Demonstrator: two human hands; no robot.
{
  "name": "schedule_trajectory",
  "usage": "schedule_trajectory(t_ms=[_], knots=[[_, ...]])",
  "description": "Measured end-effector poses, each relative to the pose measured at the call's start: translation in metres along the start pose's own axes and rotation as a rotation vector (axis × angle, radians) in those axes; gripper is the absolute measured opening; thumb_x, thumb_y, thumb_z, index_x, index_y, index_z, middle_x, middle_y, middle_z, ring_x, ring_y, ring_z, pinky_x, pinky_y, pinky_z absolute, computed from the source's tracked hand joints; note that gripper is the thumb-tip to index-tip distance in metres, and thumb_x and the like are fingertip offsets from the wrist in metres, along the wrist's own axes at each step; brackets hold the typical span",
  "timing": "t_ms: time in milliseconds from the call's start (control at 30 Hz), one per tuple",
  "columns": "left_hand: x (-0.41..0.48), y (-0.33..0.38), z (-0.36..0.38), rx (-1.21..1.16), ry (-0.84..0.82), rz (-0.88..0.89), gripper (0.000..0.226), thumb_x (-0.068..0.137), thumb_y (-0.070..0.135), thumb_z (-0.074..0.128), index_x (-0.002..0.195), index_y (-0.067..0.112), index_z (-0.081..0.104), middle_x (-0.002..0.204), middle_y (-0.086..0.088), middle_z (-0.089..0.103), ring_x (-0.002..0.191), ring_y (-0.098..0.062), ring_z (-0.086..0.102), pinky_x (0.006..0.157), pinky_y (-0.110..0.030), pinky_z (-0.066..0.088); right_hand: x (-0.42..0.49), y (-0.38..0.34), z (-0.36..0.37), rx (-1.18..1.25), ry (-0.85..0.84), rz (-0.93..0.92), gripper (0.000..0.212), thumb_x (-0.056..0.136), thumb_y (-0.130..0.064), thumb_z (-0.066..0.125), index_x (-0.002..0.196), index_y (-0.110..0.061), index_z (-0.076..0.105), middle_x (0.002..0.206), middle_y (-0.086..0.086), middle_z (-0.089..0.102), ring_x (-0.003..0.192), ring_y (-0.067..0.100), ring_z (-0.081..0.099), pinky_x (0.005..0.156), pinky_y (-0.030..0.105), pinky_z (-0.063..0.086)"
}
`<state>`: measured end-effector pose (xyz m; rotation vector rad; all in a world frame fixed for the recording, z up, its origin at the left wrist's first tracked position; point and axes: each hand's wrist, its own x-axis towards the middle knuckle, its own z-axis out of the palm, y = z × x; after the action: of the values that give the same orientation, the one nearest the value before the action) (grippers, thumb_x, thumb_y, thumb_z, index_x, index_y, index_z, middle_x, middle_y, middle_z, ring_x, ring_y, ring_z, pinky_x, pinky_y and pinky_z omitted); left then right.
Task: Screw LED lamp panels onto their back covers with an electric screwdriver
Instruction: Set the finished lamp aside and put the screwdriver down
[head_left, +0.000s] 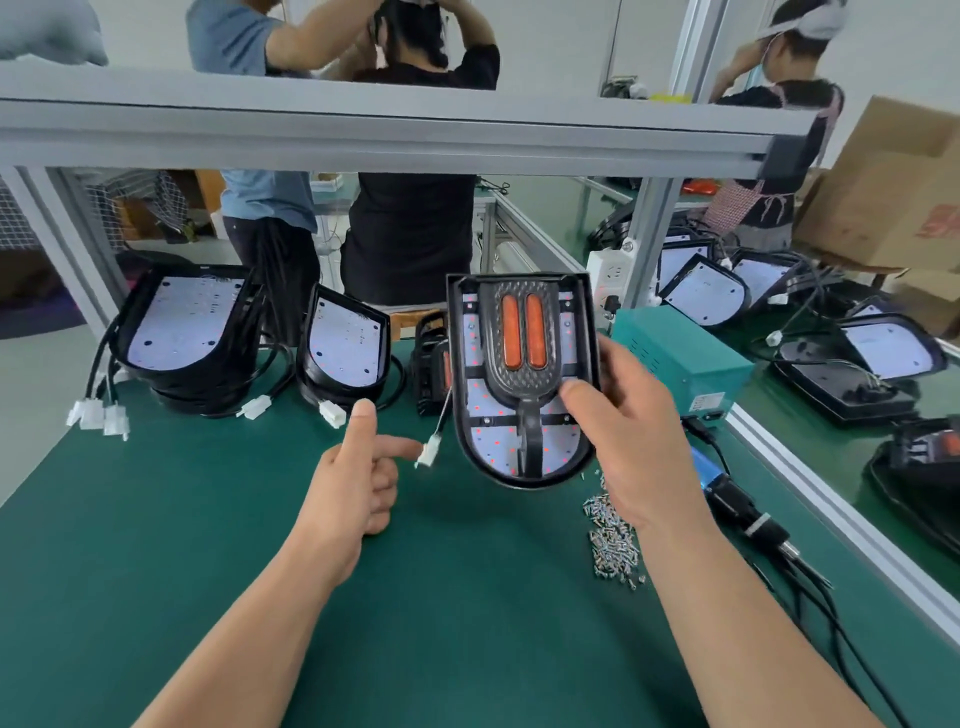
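Note:
My right hand grips a black lamp unit by its right edge and holds it tilted above the green mat. It shows a white LED panel with red dots and two orange lenses. A thin wire hangs from it to a white connector. My left hand is just left of that connector, thumb up and index finger pointing at it, other fingers curled, holding nothing. The electric screwdriver lies on the mat to the right. A heap of small screws lies under my right wrist.
Stacks of black back covers with white panels stand at the back left, connectors trailing. A green power box sits back right. More lamp units lie on the neighbouring bench. People stand behind the aluminium frame.

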<state>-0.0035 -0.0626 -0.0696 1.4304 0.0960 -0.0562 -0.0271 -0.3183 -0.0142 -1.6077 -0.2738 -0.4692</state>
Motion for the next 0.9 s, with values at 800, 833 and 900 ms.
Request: schedule_trajectory(t_ms=[800, 833, 900], knots=[[0.006, -0.01, -0.003, 0.168, 0.042, 0.05, 0.066, 0.093, 0.068, 0.047, 0.095, 0.01, 0.078, 0.066, 0.001, 0.03, 0.051, -0.015, 0.024, 0.047, -0.023, 0.021, 0.018, -0.037, -0.184, -0.061, 0.734, -0.058, 0.031, 0.087, -0.015, 0.06, 0.112, -0.024, 0.077, 0.108, 0.006, 0.078, 0.09, 0.024, 0.064, 0.085, 0.049, 0.052], [0.006, -0.01, -0.003, 0.171, 0.044, 0.053, 0.066, 0.093, 0.068, 0.047, 0.096, 0.009, 0.078, 0.065, 0.001, 0.03, 0.051, -0.015, 0.024, 0.047, -0.023, 0.021, 0.016, -0.038, -0.19, -0.077, 0.747, -0.06, 0.032, 0.087, -0.014, 0.06, 0.113, -0.024, 0.077, 0.107, 0.002, 0.079, 0.09, 0.021, 0.066, 0.084, 0.045, 0.052], [0.006, -0.01, -0.004, 0.18, 0.045, 0.062, 0.068, 0.091, 0.069, 0.047, 0.097, 0.009, 0.077, 0.065, 0.002, 0.029, 0.051, -0.015, 0.023, 0.047, -0.023, 0.021, 0.012, -0.042, -0.201, -0.114, 0.781, -0.068, 0.032, 0.086, -0.015, 0.061, 0.111, -0.026, 0.077, 0.103, -0.008, 0.079, 0.086, 0.013, 0.067, 0.08, 0.033, 0.051]])
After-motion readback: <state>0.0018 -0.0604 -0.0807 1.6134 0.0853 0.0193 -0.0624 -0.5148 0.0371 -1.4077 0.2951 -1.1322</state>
